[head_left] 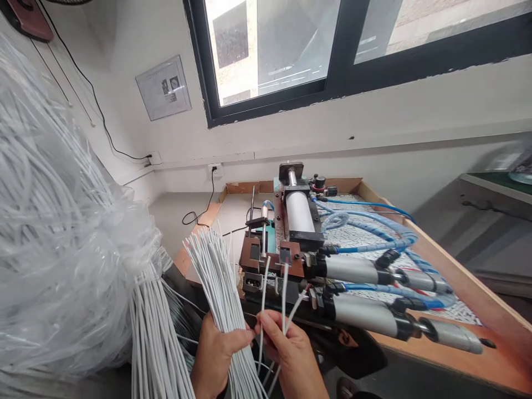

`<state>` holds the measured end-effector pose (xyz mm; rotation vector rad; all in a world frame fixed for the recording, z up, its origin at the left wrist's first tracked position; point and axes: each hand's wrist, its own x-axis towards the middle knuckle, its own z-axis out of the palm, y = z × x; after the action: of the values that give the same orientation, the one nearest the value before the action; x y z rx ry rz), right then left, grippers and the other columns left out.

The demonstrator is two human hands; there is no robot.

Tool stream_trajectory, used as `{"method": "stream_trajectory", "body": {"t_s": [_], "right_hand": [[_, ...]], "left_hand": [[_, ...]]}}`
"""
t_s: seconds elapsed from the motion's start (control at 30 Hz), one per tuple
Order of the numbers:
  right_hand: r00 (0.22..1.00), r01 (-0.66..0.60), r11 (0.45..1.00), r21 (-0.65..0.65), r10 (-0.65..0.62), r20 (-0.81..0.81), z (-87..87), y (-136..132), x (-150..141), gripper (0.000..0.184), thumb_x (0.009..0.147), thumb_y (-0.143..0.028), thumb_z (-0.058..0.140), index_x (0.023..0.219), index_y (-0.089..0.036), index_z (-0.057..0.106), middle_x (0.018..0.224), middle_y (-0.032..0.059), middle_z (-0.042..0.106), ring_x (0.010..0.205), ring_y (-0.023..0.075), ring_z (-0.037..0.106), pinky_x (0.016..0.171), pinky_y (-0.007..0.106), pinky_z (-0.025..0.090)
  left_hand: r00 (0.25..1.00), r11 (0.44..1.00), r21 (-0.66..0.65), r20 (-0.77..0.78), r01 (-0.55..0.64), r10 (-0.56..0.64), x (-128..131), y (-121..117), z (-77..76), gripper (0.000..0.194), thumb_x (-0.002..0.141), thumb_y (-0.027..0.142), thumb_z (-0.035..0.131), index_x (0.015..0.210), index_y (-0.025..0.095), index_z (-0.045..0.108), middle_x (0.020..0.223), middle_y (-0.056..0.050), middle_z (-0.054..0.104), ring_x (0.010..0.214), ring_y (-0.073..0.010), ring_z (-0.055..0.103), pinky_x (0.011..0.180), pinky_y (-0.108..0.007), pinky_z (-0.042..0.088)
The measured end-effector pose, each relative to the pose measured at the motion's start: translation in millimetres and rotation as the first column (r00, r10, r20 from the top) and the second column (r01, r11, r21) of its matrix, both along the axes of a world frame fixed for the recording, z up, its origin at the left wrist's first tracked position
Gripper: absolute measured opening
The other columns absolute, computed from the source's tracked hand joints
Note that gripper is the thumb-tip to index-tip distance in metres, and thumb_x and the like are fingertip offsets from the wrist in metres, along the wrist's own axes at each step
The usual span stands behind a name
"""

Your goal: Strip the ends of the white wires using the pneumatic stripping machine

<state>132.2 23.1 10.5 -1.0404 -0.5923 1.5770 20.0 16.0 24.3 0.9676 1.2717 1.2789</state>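
My left hand is closed around a thick bundle of thin white cables, whose cut ends point up and slightly left. Just to its right, my right hand pinches a few loose white cables that fan upward, with reddish tips showing on at least two. Beyond the fingers stands a pneumatic clamping machine with brown jaw blocks. The loose cable tips overlap it in view; whether they touch it I cannot tell.
Silver air cylinders reach out right, with blue air hoses behind them. A wooden-edged bench carries the machine. On the left hang more white cables beneath a large plastic-wrapped bundle. A window is above.
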Motion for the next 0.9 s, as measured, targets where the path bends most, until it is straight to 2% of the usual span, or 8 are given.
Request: {"method": "stream_trajectory", "body": {"t_s": [0.17, 0.4, 0.5, 0.6, 0.73, 0.83, 0.9], "right_hand": [[0.997, 0.07, 0.991, -0.117, -0.071, -0.008, -7.7, 0, 5, 0.03, 0.05, -0.042, 0.072, 0.058, -0.014, 0.062, 0.046, -0.0035, 0.05, 0.043, 0.0079, 0.037, 0.042, 0.02, 0.027], [0.995, 0.056, 0.993, -0.103, -0.064, -0.08, -9.1, 11, 7, 0.025, 0.056, -0.037, 0.07, 0.06, -0.013, 0.062, 0.048, -0.004, 0.046, 0.047, 0.0083, 0.037, 0.046, 0.02, 0.031], [0.994, 0.011, 0.997, -0.082, -0.02, -0.111, -6.8, 11, 6, 0.025, 0.059, -0.037, 0.068, 0.063, -0.014, 0.061, 0.049, -0.0044, 0.043, 0.047, 0.008, 0.036, 0.045, 0.019, 0.031], [0.984, -0.115, 0.992, -0.057, 0.106, -0.142, -10.0, 7, 3, 0.028, 0.06, -0.04, 0.067, 0.063, -0.014, 0.059, 0.046, -0.0071, 0.035, 0.042, 0.0065, 0.028, 0.04, 0.019, 0.025], [0.966, -0.257, 0.966, -0.011, 0.257, 0.014, -21.1, -1, -1, 0.032, 0.056, -0.043, 0.068, 0.061, -0.014, 0.056, 0.039, -0.0109, 0.025, 0.037, 0.0038, 0.016, 0.037, 0.02, 0.011], [0.967, -0.233, 0.969, 0.082, 0.221, 0.13, -22.3, -3, 1, 0.031, 0.059, -0.043, 0.067, 0.058, -0.013, 0.058, 0.039, -0.0085, 0.03, 0.038, 0.0048, 0.021, 0.037, 0.02, 0.014], [0.972, -0.203, 0.97, 0.137, 0.182, 0.151, -17.9, -5, 3, 0.029, 0.06, -0.042, 0.066, 0.062, -0.013, 0.061, 0.044, -0.0055, 0.039, 0.041, 0.0063, 0.028, 0.038, 0.021, 0.02]], "left_hand": [[0.992, 0.996, -0.058, 0.101, -0.064, 0.069, -2, 1, 0.9, 0.015, 0.053, 0.006, 0.063, 0.064, 0.015, 0.058, 0.057, 0.001, 0.061, 0.057, -0.0176, 0.058, 0.058, -0.03, 0.044], [0.982, 0.995, -0.055, 0.165, -0.082, 0.09, 1, 1, 1.8, 0.015, 0.055, 0.005, 0.061, 0.065, 0.015, 0.058, 0.054, 0.003, 0.06, 0.053, -0.0161, 0.058, 0.056, -0.03, 0.046], [0.977, 0.995, -0.035, 0.19, -0.089, 0.094, 0, 0, 1.8, 0.015, 0.055, 0.004, 0.061, 0.064, 0.015, 0.059, 0.054, 0.003, 0.06, 0.052, -0.0147, 0.056, 0.053, -0.028, 0.046], [0.98, 0.994, -0.002, 0.168, -0.108, 0.107, -2, 1, 2.7, 0.013, 0.056, 0.004, 0.061, 0.063, 0.014, 0.059, 0.054, 0.003, 0.06, 0.051, -0.0134, 0.055, 0.054, -0.027, 0.045], [0.987, 0.991, 0.067, 0.114, -0.118, 0.11, -2, 3, 4.2, 0.013, 0.057, 0.005, 0.062, 0.067, 0.013, 0.063, 0.063, 0.001, 0.064, 0.059, -0.0141, 0.056, 0.061, -0.027, 0.044], [0.99, 0.991, 0.08, 0.099, -0.103, 0.095, 0, 3, 5.1, 0.017, 0.057, 0.005, 0.062, 0.07, 0.014, 0.064, 0.066, 0.0, 0.065, 0.063, -0.015, 0.056, 0.063, -0.027, 0.044], [0.99, 0.991, 0.078, 0.096, -0.109, 0.101, 0, 3, 5.7, 0.018, 0.056, 0.005, 0.063, 0.07, 0.015, 0.063, 0.063, 0.002, 0.064, 0.06, -0.0143, 0.055, 0.062, -0.027, 0.043]]}}
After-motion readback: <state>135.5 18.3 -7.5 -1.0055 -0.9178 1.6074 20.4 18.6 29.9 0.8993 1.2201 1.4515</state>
